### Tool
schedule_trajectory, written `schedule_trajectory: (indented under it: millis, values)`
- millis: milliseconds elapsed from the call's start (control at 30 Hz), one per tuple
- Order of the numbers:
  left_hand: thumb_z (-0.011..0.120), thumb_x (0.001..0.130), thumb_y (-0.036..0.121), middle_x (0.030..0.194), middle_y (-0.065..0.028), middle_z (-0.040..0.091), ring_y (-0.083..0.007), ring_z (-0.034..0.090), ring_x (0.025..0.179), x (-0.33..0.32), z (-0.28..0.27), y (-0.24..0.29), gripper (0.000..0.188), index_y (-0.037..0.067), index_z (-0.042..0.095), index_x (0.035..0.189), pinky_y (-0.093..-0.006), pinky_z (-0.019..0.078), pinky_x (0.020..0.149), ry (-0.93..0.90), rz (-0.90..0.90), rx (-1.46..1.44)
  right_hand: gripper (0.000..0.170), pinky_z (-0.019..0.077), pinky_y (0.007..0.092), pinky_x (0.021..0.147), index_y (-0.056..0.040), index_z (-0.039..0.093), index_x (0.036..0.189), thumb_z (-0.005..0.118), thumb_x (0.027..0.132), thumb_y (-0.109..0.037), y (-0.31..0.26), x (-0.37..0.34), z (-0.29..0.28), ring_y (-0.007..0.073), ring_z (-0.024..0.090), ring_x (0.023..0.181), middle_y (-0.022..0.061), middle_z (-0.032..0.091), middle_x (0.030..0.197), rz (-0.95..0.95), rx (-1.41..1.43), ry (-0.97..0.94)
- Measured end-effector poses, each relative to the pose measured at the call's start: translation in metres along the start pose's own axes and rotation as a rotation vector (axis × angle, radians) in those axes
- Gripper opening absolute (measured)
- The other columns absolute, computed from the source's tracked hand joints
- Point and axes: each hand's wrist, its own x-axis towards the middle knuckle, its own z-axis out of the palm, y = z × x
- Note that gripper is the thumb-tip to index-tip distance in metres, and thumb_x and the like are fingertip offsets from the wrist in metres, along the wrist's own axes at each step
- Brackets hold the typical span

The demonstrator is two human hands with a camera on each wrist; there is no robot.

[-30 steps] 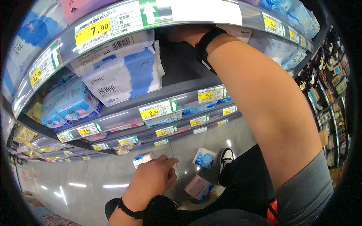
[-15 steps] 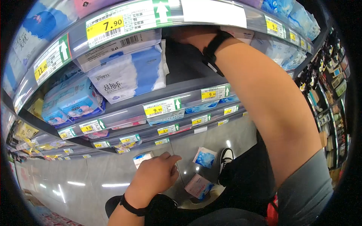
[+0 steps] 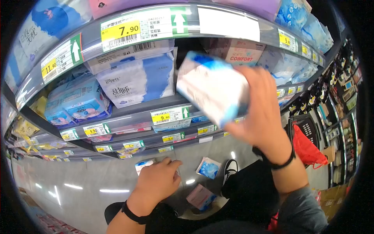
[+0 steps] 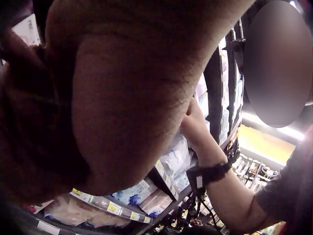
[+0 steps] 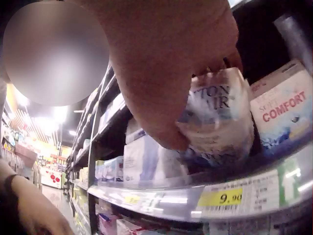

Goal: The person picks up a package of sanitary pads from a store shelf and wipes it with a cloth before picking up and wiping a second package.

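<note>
The right forearm (image 3: 291,175) is angling up and inward, its right hand (image 3: 259,111) gripping a white-and-blue pack (image 3: 212,89) — thumb and fingers parted around one end — near the shelf's (image 3: 134,120) front edge. The left hand (image 3: 157,181) is hanging lower, fingers loosely curling, empty.

- The right hand (image 3: 257,111), before reached in under the upper price rail (image 3: 91,48), has been drawn out in front of it.
- A white-and-blue pack (image 3: 214,87), not seen before, is now gripped by that hand.
- The pink COMFORT box (image 3: 244,54), earlier mostly covered by the arm, has been uncovered.
- A black basket (image 3: 306,123) and red bag (image 3: 307,146) have been revealed.
</note>
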Motion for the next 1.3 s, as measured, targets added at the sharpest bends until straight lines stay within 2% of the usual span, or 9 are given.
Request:
schedule_trajectory:
  millis: [167,333,433,500,633,767,933,1100,1300]
  values:
    - [0.068,0.09,0.026,0.11,-0.0141,0.077,-0.0339,0.076,0.098,0.003,0.01,-0.013,0.037,0.016,0.073,0.124,-0.048,0.0614,0.078,-0.133,-0.177,0.108,0.071,0.0464,0.0455,0.086,-0.0106,0.065,0.132,0.086,0.072,-0.043,-0.018,-0.042,-0.025,0.03,0.065,0.099,0.0115,0.064,0.113,-0.301,0.328,-0.317]
    - [0.068,0.092,0.029,0.11,-0.016,0.077,-0.0381,0.074,0.102,0.002,0.018,-0.029,0.042,0.011,0.071,0.129,-0.0487,0.0598,0.088,-0.17,-0.172,0.136,0.071,0.0503,0.0471,0.091,-0.0049,0.057,0.134,0.083,0.078,-0.04,-0.053,-0.065,-0.013,0.0365,0.067,0.102,0.0172,0.066,0.109,-0.151,0.672,-0.914]
    - [0.071,0.096,0.024,0.099,-0.014,0.078,-0.0316,0.076,0.095,0.012,0.017,-0.032,0.042,0.012,0.066,0.136,-0.0452,0.0598,0.081,-0.145,-0.137,-0.035,0.087,0.051,0.0468,0.101,-0.0011,0.05,0.147,0.087,0.078,-0.04,-0.069,-0.083,0.013,0.0409,0.063,0.119,0.0216,0.065,0.126,-0.104,1.017,-1.309]
    - [0.067,0.102,0.026,0.102,-0.0124,0.077,-0.0247,0.075,0.093,0.028,0.017,-0.037,0.047,0.009,0.057,0.145,-0.0435,0.0593,0.079,-0.312,-0.276,-0.527,0.088,0.0523,0.0413,0.101,0.0014,0.047,0.149,0.087,0.085,-0.042,-0.068,-0.081,0.038,0.0341,0.064,0.119,0.021,0.064,0.131,0.132,1.472,-1.662]
    - [0.066,0.102,0.022,0.118,-0.0146,0.073,-0.0235,0.072,0.102,0.036,0.029,-0.042,0.053,0.007,0.052,0.151,-0.0384,0.058,0.092,-0.173,-0.34,-1.457,0.09,0.0538,0.0361,0.101,-0.0004,0.042,0.157,0.086,0.09,-0.04,-0.055,-0.102,0.07,0.021,0.066,0.117,0.0121,0.068,0.13,0.651,1.714,-1.407]
    - [0.059,0.109,0.043,0.142,-0.0172,0.063,-0.0254,0.064,0.128,0.031,0.025,-0.043,0.065,0.003,0.042,0.158,-0.0382,0.0515,0.109,-0.286,-0.389,-2.063,0.064,0.0548,0.034,0.094,-0.0001,0.062,0.138,0.083,0.095,-0.043,-0.034,-0.096,0.089,0.018,0.068,0.107,0.0123,0.073,0.12,0.783,1.598,-1.178]
    - [0.062,0.105,0.051,0.156,-0.0192,0.052,-0.0284,0.057,0.141,0.013,0.029,-0.045,0.089,0.001,0.023,0.168,-0.0418,0.0487,0.116,-0.383,-0.257,-2.043,0.06,0.0553,0.029,0.079,0.0018,0.067,0.122,0.079,0.097,-0.051,-0.028,-0.095,0.105,0.014,0.069,0.089,0.0122,0.073,0.105,0.904,1.545,-1.063]
    - [0.077,0.092,0.041,0.158,-0.0222,0.051,-0.0319,0.058,0.141,0.015,0.02,-0.031,0.1,-0.001,0.026,0.167,-0.0425,0.0506,0.114,-0.323,-0.34,-1.816,0.067,0.0535,0.0294,0.088,0.0011,0.065,0.127,0.067,0.102,-0.061,-0.033,-0.104,0.112,0.015,0.068,0.102,0.0091,0.071,0.111,1.034,1.666,-1.053]
    - [0.075,0.086,0.037,0.147,-0.0235,0.061,-0.0371,0.064,0.134,0.013,0.044,-0.044,0.093,-0.005,0.038,0.161,-0.0463,0.0513,0.114,-0.191,-0.326,-2.153,0.067,0.0483,0.0401,0.109,-0.0045,0.06,0.144,0.052,0.108,-0.06,-0.035,-0.115,0.115,0.0244,0.063,0.127,0.0133,0.066,0.137,1.48,1.896,-0.92]
